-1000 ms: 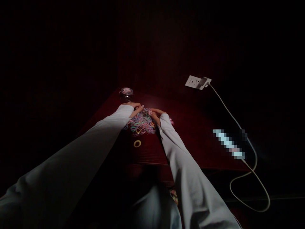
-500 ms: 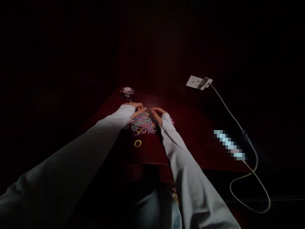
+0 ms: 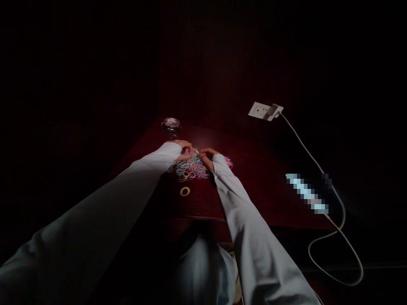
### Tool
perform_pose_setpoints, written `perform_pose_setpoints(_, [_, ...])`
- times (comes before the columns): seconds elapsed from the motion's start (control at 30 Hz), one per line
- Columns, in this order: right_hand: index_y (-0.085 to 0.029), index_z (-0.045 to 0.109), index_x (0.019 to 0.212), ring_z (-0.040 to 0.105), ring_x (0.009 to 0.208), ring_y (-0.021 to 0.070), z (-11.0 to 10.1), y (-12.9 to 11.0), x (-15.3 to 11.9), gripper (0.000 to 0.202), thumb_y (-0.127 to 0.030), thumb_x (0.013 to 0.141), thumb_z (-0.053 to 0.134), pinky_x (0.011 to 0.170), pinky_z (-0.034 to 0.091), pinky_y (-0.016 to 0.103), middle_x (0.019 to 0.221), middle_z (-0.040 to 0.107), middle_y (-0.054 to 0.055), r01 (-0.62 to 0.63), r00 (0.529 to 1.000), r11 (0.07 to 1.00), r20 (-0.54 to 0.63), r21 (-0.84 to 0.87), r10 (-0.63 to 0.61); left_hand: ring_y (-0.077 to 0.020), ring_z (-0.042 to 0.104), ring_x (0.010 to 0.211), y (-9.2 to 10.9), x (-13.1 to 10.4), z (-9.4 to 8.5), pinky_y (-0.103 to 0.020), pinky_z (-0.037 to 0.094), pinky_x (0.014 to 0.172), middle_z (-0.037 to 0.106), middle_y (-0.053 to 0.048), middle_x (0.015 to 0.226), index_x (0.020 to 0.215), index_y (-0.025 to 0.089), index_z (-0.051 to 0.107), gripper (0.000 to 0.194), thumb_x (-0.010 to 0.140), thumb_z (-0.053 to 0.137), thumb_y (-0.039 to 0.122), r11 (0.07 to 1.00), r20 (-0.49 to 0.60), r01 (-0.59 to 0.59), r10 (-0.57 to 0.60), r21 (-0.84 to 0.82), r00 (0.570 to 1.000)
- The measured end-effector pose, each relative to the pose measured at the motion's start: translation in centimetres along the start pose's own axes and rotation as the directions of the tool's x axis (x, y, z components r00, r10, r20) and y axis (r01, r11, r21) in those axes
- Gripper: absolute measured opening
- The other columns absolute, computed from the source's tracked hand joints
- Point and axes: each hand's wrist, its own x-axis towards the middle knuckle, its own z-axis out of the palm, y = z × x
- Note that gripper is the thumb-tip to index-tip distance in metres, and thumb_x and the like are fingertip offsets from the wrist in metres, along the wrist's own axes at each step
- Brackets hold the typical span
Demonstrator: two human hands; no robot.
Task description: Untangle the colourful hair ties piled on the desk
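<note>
A heap of small coloured hair ties [image 3: 191, 171], in pink, purple, green and yellow, lies on the dark red table. My left hand [image 3: 185, 146] is at the heap's far left side, its fingers curled over some of the ties. At the right side, my right hand [image 3: 208, 156] has thumb and fingertips drawn together among the ties. Exactly which ones each hand grips is too small and dim to tell. One yellow hair tie [image 3: 185, 191] lies apart, nearer to me.
A clear round jar [image 3: 171, 123] with something pink at its top stands at the far left. Pink items [image 3: 228, 162] lie beyond my right wrist. A blurred-out phone-like object [image 3: 307, 194] rests at the right, its white cable [image 3: 300, 137] running to a wall socket [image 3: 259, 111].
My hands have shifted slightly down towards me within the heap. More of the ties between them shows. The left fingers are more curled in; the lone yellow tie stays put.
</note>
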Motion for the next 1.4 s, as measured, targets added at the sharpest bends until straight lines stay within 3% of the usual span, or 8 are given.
perform_pose_setpoints(0.27, [-0.021,0.073,0.101,0.056,0.065,0.0101,-0.2,0.3,0.0,0.033,-0.037,0.073,0.079,0.059,0.05,0.022,0.086,0.066,-0.001,0.027,0.996,0.996,0.081,0.085,-0.034,-0.0153,0.06,0.074,-0.3,0.2,0.6,-0.028,0.039,0.068,0.076,-0.002,0.094,0.1,0.022,0.078,0.025,0.092,0.063,0.041,0.996,-0.092,0.082,-0.077,0.044,0.993])
perform_pose_setpoints(0.6, [-0.021,0.074,0.096,0.06,0.07,0.0122,0.0,0.5,0.5,0.027,-0.043,0.081,0.074,0.064,0.05,0.023,0.081,0.07,0.0,0.117,0.993,0.992,0.003,0.036,-0.117,-0.0147,0.057,0.071,-0.3,-0.2,0.5,-0.028,0.038,0.068,0.073,-0.001,0.087,0.092,0.021,0.075,0.025,0.093,0.059,0.04,0.998,-0.155,0.039,-0.032,0.041,0.987])
perform_pose_setpoints(0.87, [-0.021,0.075,0.097,0.063,0.072,0.0147,0.0,-0.3,0.4,0.025,-0.044,0.086,0.071,0.068,0.053,0.026,0.081,0.073,0.001,0.104,0.994,0.995,-0.035,0.005,-0.104,-0.0165,0.056,0.073,-1.0,0.8,1.3,-0.029,0.034,0.067,0.071,-0.001,0.081,0.081,0.022,0.072,0.022,0.091,0.062,0.04,0.995,-0.165,0.057,-0.044,0.076,0.985])
perform_pose_setpoints(1.17, [-0.022,0.075,0.096,0.069,0.085,0.0171,-0.3,-0.4,0.5,0.018,-0.037,0.086,0.072,0.081,0.058,0.03,0.095,0.076,0.003,0.143,0.988,0.987,-0.047,-0.075,-0.147,-0.0166,0.06,0.075,-0.2,0.2,-0.2,-0.028,0.041,0.071,0.071,-0.001,0.089,0.092,0.021,0.073,0.021,0.091,0.062,0.039,0.998,-0.09,-0.012,0.018,0.062,0.996])
perform_pose_setpoints(1.4, [-0.024,0.078,0.098,0.066,0.079,0.0168,-0.1,0.2,0.1,0.014,-0.032,0.087,0.074,0.072,0.058,0.029,0.094,0.075,0.003,0.059,0.996,0.988,-0.064,-0.144,-0.068,-0.0164,0.06,0.077,-0.5,0.3,0.1,-0.028,0.04,0.072,0.072,-0.001,0.092,0.094,0.022,0.072,0.022,0.09,0.062,0.041,0.997,-0.122,-0.021,0.031,0.076,0.992])
